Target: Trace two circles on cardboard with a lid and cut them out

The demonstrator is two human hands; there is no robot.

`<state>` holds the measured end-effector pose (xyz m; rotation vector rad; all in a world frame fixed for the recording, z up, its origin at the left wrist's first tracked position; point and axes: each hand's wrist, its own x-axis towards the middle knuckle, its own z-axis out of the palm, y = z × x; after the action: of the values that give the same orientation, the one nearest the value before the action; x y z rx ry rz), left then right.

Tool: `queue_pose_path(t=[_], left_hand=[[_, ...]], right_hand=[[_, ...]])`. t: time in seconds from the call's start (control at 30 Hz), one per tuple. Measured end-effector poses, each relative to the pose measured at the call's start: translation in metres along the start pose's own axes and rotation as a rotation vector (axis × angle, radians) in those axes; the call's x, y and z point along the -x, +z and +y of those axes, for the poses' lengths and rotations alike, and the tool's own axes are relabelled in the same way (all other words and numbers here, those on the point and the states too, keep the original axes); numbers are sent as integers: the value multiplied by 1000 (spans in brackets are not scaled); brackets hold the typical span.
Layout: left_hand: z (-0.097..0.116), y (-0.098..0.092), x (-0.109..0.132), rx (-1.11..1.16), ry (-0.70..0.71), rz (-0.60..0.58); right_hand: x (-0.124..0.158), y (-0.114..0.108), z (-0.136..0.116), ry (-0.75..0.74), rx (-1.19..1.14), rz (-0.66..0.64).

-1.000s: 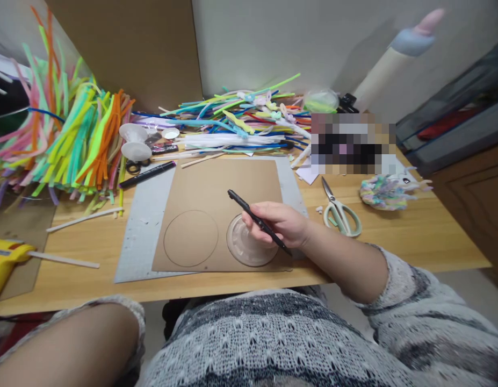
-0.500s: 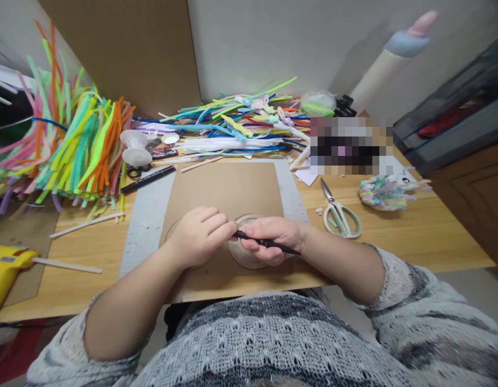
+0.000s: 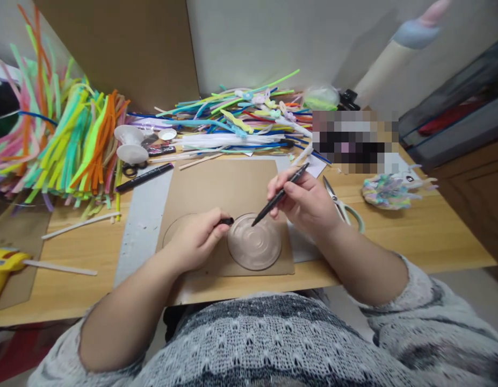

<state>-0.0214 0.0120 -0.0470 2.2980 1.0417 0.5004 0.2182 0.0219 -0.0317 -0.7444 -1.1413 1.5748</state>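
My right hand [image 3: 309, 201] grips a black marker pen [image 3: 281, 193], its bare tip slanting down to the left above a clear round plastic lid [image 3: 255, 250]. Closed around the pen's black cap [image 3: 227, 221], my left hand [image 3: 200, 239] is just left of the lid. Beneath both lies a sheet of brown cardboard [image 3: 228, 185]. A drawn circle outline shows on it at the left, partly covered by my left hand. The cardboard rests on a grey mat [image 3: 138, 226].
Green-handled scissors [image 3: 345, 212] lie by my right wrist. Several pipe cleaners [image 3: 232, 121] are piled at the back, with bundles [image 3: 83, 145] at left. A yellow glue gun [image 3: 5, 269], another black marker [image 3: 144, 177] and a fuzzy pastel piece [image 3: 388, 191] lie around.
The pen has come out of its cap. My right hand has moved up and right with it, turning its tip downward, while my left hand keeps the cap. The lid is now uncovered.
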Motion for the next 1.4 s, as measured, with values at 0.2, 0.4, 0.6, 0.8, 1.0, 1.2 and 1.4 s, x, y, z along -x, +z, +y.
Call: queue_pose_path(t=[0.2,0.4,0.6,0.8,1.0,1.2,1.4], left_hand=[[4,13,2,159,-6,-24],[3,12,3,134,-26,-38],[4,14,1,-27,-99,-2],[6,14,2,-245,-9,14],[10,20,4,-341,32,37],[10,17,-2,-253,0,79],[-31,-17,-5,-254,-280,532]], right_hand=[[2,11,22,26,-130,40],[2,10,29,35,-117,25],[8,14,33,-112,143,33],[11,18,41,-56,151,54],[13,22,49,15,83,41],[9,20,46,41,146,-5],[3,10,41,-83,197,136]])
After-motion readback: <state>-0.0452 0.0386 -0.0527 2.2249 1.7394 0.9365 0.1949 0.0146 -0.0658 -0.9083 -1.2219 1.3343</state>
